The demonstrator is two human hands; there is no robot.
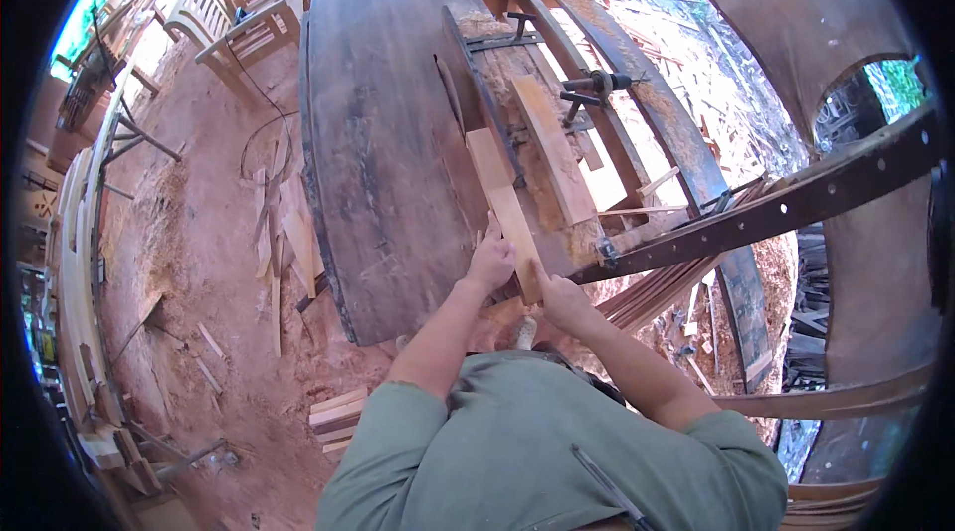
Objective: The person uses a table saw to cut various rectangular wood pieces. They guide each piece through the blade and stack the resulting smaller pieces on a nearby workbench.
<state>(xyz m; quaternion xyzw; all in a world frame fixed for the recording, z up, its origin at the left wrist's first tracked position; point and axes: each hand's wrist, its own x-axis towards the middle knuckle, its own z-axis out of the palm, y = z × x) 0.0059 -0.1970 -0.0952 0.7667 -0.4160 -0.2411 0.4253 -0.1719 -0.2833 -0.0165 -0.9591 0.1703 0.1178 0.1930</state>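
A pale wooden board [505,195] lies lengthwise on a dark worktable [383,133], its near end close to my body. My left hand [491,261] is closed at the board's left edge, one finger stretched along it and the others curled. At the near end my right hand [563,304] grips the board, fingers partly hidden. The board's far end meets a dark upright guide [468,64]. Beside it, right of my board, another pale wooden piece [552,148] lies on the table.
Metal clamps [582,98] stand on the table's right side, near an open frame. A dark perforated metal bar [796,203] crosses at the right. Offcuts [288,223] and sawdust cover the floor at left. Stacked wood strips [338,417] lie by my left side; wooden chairs [234,29] stand far left.
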